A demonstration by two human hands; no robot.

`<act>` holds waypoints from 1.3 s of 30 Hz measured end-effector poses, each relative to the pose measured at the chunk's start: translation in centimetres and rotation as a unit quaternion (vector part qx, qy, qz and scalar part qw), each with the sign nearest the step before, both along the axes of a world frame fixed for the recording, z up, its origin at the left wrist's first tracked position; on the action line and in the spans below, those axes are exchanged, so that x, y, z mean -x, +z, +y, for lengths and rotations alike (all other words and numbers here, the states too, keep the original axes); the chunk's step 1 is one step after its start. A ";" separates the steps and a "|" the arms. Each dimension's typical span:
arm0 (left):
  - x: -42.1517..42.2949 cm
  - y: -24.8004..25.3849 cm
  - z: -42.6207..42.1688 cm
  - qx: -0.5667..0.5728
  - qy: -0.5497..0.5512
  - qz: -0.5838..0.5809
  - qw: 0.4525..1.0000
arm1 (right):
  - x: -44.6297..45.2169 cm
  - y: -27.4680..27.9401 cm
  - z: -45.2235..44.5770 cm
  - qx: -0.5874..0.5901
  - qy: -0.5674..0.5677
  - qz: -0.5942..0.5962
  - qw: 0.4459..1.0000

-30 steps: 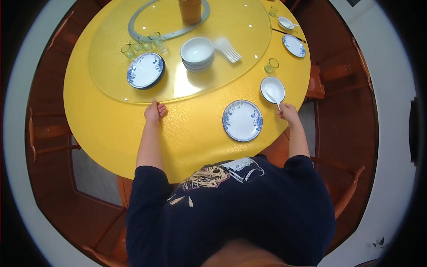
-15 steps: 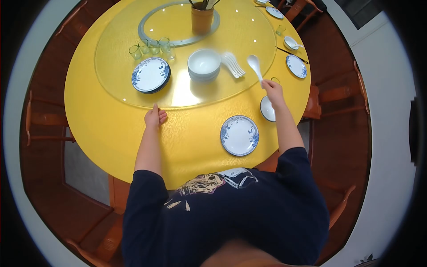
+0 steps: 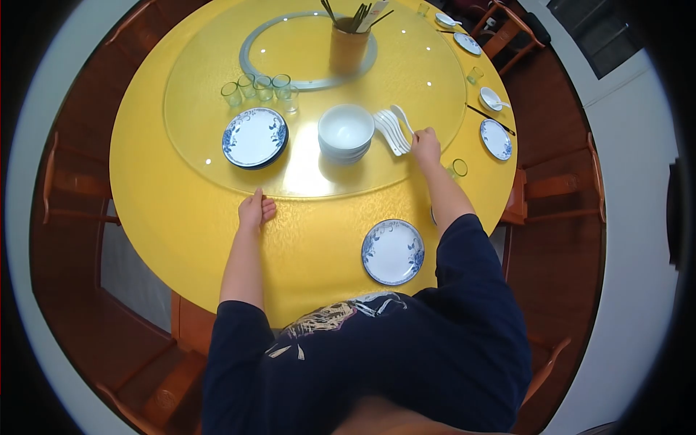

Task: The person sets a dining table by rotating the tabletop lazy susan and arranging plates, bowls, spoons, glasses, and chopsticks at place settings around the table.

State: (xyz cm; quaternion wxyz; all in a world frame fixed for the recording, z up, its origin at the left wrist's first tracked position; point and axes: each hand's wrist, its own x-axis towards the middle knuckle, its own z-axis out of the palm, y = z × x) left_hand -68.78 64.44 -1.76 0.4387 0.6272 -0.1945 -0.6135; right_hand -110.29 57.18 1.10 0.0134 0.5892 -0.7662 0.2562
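My right hand (image 3: 425,147) grips the handle of a white soup spoon (image 3: 401,118), its bowl end pointing away from me. Close beside it, a row of several white spoons (image 3: 389,133) lies on the glass turntable (image 3: 199,152). My left hand (image 3: 257,209) is at the turntable's near edge, thumb up, fingers loosely bent, with nothing in it. A stack of white bowls (image 3: 346,130) and a stack of blue-patterned plates (image 3: 255,138) stand on the turntable. One such plate (image 3: 393,251) lies in front of me. My right forearm hides most of a bowl (image 3: 433,215).
Several green-tinted glasses (image 3: 263,88) and a brown chopstick holder (image 3: 348,49) stand on the turntable. Along the right of the yellow table (image 3: 159,239) are a glass (image 3: 457,168), a plate (image 3: 496,139), dark chopsticks (image 3: 491,119) and a bowl with a spoon (image 3: 491,98). Wooden chairs (image 3: 80,181) surround it.
My right hand has carried the spoon left, close to the row of spoons. My left hand has stayed near the turntable edge. The view has tilted up slightly.
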 end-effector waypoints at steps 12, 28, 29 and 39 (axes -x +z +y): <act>-0.1 -0.5 0.0 -0.006 -0.001 0.001 1.000 | 0.8 -1.3 -1.1 -0.051 0.067 0.017 0.996; -0.1 -0.7 -0.2 -0.003 -0.009 -0.012 1.000 | 0.7 0.1 1.0 -0.097 0.069 0.014 0.993; -0.1 -0.7 -0.1 0.001 -0.011 -0.007 1.000 | 0.5 0.4 1.1 -0.098 0.068 0.015 0.993; -0.1 -0.7 0.0 0.002 -0.021 0.002 1.000 | 2.1 3.5 4.9 0.088 0.034 -0.051 0.994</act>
